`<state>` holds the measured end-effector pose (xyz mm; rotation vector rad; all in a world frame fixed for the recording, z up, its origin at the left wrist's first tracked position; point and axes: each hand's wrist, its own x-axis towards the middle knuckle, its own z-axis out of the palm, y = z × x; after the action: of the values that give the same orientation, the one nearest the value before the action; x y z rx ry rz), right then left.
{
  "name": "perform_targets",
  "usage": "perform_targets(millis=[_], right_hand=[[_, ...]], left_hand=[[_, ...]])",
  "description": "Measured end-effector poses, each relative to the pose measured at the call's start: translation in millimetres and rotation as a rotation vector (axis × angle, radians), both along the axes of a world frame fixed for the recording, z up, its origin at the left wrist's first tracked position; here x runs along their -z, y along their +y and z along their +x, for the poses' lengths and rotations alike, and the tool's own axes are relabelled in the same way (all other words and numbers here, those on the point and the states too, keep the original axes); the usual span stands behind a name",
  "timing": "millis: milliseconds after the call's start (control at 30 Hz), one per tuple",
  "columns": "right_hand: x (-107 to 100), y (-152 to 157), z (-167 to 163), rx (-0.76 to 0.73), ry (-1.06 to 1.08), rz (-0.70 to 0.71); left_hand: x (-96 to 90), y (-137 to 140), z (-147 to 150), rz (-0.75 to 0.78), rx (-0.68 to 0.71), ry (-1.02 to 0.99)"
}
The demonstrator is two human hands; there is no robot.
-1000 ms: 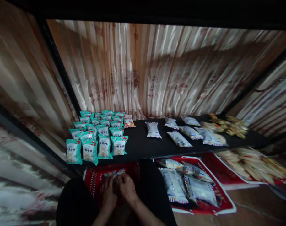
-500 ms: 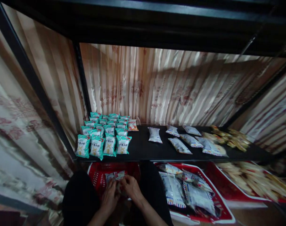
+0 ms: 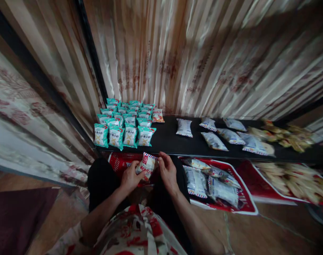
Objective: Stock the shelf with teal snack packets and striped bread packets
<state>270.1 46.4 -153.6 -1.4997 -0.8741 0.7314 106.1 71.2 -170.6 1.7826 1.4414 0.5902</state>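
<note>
My left hand is closed around the left and lower side of a small snack packet, white with red print and a striped top edge. Thumb and fingers of my right hand pinch at its right edge. The packet is tilted above a red basket between my knees; what lies in that basket is mostly hidden by the hands and packet. Ahead on the black shelf stand rows of teal snack packets, with one orange-and-white packet beside their back right corner.
Several silver-white packets lie on the black shelf, with yellowish packets farther right. Below, a red basket holds larger packets, and another red basket holds long pale packs. A striped curtain hangs behind.
Both hands have come up out of the near basket, bringing the snack packet into plain sight. The camera has tipped downward, so more of my arms and the floor shows.
</note>
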Motion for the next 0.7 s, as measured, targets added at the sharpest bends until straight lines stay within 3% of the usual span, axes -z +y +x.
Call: perform_targets(millis=[200,367,467,600,700], right_hand=[[-0.6,-1.3,26.9,0.158,0.079,0.005],[2.5,0.5,46.0,0.295,0.122,0.029],[0.2,-1.7,51.6,0.156,0.218,-0.082],[-8.1,-5.3,55.7,-0.137,0.321,-0.133],[-8.6,-4.7,64.0,-0.182,0.310,-0.132]], left_hand=[[-19.5,6.9,28.0,-0.041,0.003,-0.090],[-17.2,19.1,50.8,-0.109,-0.061,-0.318],[-14.0,29.3,66.5,-0.191,-0.067,-0.425],[-16.8,41.0,89.0,-0.229,-0.086,-0.413],[-22.5,46.9,104.2,-0.291,-0.065,-0.386]])
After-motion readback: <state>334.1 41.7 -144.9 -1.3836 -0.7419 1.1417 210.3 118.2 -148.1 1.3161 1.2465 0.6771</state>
